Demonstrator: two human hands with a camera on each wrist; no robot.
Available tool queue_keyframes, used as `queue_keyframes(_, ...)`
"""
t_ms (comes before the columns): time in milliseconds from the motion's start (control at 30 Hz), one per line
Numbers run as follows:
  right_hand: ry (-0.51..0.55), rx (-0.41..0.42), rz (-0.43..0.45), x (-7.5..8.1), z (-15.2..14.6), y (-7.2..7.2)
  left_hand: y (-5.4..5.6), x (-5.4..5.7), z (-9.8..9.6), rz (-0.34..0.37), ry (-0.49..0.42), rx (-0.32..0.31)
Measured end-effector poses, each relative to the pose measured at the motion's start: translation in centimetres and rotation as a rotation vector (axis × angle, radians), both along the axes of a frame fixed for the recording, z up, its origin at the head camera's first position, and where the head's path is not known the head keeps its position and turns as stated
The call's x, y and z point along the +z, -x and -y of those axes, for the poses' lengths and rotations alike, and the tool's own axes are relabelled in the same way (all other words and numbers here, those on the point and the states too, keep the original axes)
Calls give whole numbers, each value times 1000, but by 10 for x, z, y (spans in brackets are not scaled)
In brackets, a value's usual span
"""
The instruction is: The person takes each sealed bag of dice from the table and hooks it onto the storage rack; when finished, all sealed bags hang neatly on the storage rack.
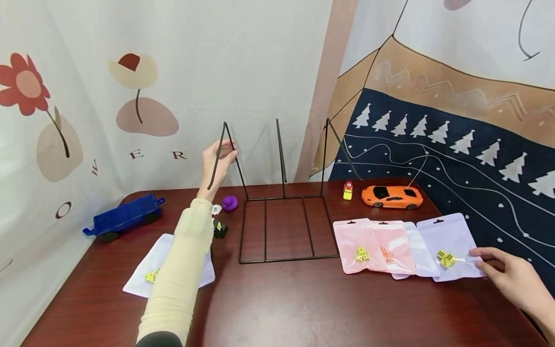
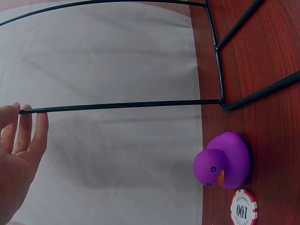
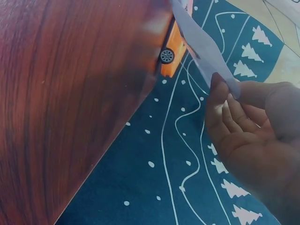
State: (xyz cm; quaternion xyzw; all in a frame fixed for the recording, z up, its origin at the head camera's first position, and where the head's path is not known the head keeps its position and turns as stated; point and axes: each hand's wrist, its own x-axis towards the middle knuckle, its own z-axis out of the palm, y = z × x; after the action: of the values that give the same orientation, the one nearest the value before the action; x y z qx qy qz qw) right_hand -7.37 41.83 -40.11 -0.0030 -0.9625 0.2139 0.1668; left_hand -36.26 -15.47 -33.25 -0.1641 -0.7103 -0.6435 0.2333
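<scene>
My left hand (image 1: 218,164) reaches to the upper left of a black wire rack (image 1: 288,260) that stands on the table. In the left wrist view, thumb and fingertips pinch the end of one of its rods. A purple rubber duck (image 2: 236,157) and a red-and-white poker chip (image 2: 243,208) lie below that rod. Far right, my right hand (image 1: 516,277) pinches the edge of a lavender zip bag (image 1: 451,233) with yellow dice (image 1: 445,259) in it. The right wrist view has this bag (image 3: 204,47) lifted on edge between thumb and fingers.
Two pink zip bags (image 1: 353,236) and another pale bag (image 1: 420,246) overlap beside the lavender one. An orange toy car (image 1: 392,196) and small yellow-red car (image 1: 348,191) stand behind. At left are a blue toy trailer (image 1: 125,217), a pale bag (image 1: 140,282) under my forearm and a black object (image 1: 220,230).
</scene>
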Motion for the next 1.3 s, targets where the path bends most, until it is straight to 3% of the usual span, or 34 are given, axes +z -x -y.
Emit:
queue_keyframes(133,-8,-45,-88,4,1,-1,0,-1,0,-1,-5,-5)
queue_keyframes(300,56,-91,-183,11,6,0,1,-5,0,-21,2,6)
queue_keyframes(733,353,-100,-465,23,26,4,0,-11,1,-58,24,-9)
queue_keyframes(1000,353,-123,-447,39,47,2,-18,-2,-4,-50,33,-23)
queue_keyframes(1300,292,-38,-445,51,65,-2,-22,3,-6,-33,19,-29)
